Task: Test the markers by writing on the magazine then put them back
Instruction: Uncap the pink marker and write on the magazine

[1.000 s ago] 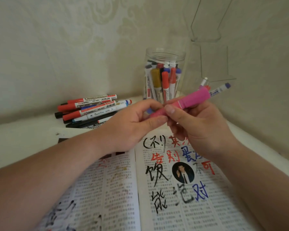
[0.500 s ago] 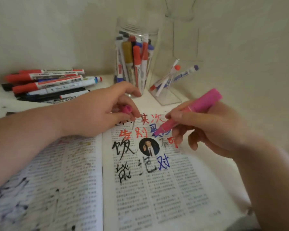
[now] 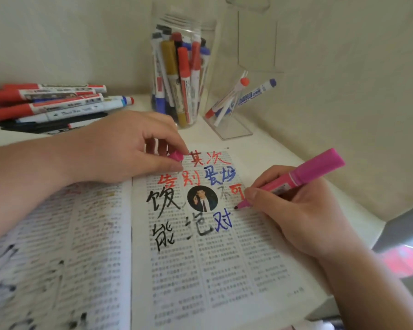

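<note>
Far left on the table (image 3: pixel 284 158): a loose pile of markers (image 3: pixel 53 106), red, black and blue, lying flat. The left hand (image 3: pixel 129 148) rests on the top edge of the open magazine (image 3: pixel 200 270) near its fold. Its thumb and forefinger pinch a pink cap (image 3: pixel 176 156), and the other fingers are curled. Behind it a clear jar (image 3: pixel 181 75) stands upright, full of markers. Just right of that, a clear stand (image 3: pixel 229 129) holds a few tilted ones. The right hand (image 3: pixel 303 215) grips the uncapped pink marker (image 3: pixel 303 175), fingers pressed round the barrel and tip touching the right page near the round photo (image 3: pixel 202 198).
</note>
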Demonstrator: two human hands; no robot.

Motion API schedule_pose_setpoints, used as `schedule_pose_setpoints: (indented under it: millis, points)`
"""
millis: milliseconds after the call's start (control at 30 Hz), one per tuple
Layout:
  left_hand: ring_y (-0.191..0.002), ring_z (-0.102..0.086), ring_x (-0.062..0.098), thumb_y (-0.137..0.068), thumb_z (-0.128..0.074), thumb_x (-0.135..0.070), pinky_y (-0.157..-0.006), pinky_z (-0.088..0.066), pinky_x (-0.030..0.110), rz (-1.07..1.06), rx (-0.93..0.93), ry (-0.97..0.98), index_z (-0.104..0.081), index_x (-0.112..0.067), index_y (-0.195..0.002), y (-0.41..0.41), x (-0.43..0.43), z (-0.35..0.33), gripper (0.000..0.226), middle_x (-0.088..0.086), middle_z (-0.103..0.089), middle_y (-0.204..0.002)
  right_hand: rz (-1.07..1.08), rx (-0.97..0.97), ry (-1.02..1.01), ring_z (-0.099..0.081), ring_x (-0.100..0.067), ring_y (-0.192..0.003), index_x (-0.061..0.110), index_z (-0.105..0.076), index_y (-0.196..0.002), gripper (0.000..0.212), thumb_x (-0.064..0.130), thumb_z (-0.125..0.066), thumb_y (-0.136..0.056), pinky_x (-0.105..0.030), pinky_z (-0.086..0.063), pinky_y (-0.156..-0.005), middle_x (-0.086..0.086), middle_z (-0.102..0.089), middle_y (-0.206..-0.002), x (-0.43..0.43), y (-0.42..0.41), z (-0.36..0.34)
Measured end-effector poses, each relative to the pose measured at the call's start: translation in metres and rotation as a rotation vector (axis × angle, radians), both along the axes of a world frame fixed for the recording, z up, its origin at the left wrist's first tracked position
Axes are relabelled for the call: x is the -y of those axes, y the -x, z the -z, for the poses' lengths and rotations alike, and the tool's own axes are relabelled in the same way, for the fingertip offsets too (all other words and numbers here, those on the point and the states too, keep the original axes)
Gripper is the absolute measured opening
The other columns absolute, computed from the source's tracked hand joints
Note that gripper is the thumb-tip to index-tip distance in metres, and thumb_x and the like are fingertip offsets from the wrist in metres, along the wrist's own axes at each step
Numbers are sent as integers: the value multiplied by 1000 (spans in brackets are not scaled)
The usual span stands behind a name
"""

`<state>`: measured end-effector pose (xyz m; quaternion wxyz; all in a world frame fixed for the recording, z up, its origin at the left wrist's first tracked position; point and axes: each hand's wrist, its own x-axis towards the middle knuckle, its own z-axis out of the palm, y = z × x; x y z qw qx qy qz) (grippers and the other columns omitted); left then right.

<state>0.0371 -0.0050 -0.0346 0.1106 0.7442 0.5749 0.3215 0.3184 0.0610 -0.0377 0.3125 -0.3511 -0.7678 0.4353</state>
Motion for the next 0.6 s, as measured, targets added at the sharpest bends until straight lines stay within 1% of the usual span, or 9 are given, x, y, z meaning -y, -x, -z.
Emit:
schedule_pose_setpoints:
  millis: [67,133,200,233,333,367,433,533,600]
  points:
    - [-86,-65,14,-79,-76,-61,-78,-47,29,5,-19,19,-74,-40,-100,1,-1,2,29,-14,-66,-97,17,49,-51,-50,-6,-55,22,-72,-72,13,35,-75,-72,-21,-39,-53,2,-64,-57,1,1,0]
    - [-87,-65,12,-79,-75,-59,-80,-47,30,12,-20,45,-73,-43,-99,0,-1,2,25,-16,-67,-97,76,67,-97,-48,-5,-53,23,-70,-70,11,34,-73,-71,-20,-38,-51,-2,-62,-56,-1,2,0]
    - [-87,-65,10,-74,-74,-54,-80,-47,30,7,-18,53,-74,-42,-98,0,-1,2,27,-17,-67,-95,116,72,-111,-44,-3,-49,20,-69,-68,11,28,-76,-73,-17,-36,-49,3,-56,-51,-2,1,0]
    - [-86,-65,10,-72,-74,-54,-80,-48,29,4,-10,56,-74,-41,-97,0,-1,2,28,-18,-68,-94,94,61,-92,-42,-3,-48,18,-69,-67,12,25,-77,-74,-16,-34,-47,5,-53,-50,-2,0,1]
    - [-86,-66,9,-69,-75,-54,-79,-50,22,-14,10,67,-74,-43,-94,2,-1,1,27,-21,-70,-92,-98,4,33,-41,-7,-48,12,-70,-67,12,20,-76,-74,-18,-32,-47,-4,-52,-50,0,-4,0]
    - [-87,-67,8,-69,-76,-53,-79,-50,20,-21,10,68,-74,-43,-94,2,-2,1,27,-22,-70,-92,-123,-3,47,-41,-6,-47,12,-70,-67,11,20,-75,-74,-16,-32,-47,-1,-52,-48,0,-5,-1]
    - [-86,-68,7,-69,-78,-51,-78,-50,17,-33,15,73,-75,-41,-93,3,-2,1,26,-22,-71,-90,-83,-7,27,-38,-4,-45,14,-68,-65,11,19,-73,-73,-15,-30,-46,8,-50,-46,-3,-6,0]
    - [-84,-69,5,-68,-78,-51,-79,-51,16,-39,42,83,-76,-38,-92,2,-2,0,27,-22,-72,-88,-55,-6,26,-37,-7,-44,11,-65,-63,13,18,-72,-70,-18,-30,-45,5,-47,-46,-3,-5,1]
    - [-84,-69,5,-67,-77,-51,-79,-52,17,-42,53,86,-76,-38,-92,1,-1,0,28,-22,-72,-87,-29,-5,11,-37,-8,-45,10,-65,-65,14,20,-72,-70,-19,-30,-46,4,-47,-47,-3,-5,2]
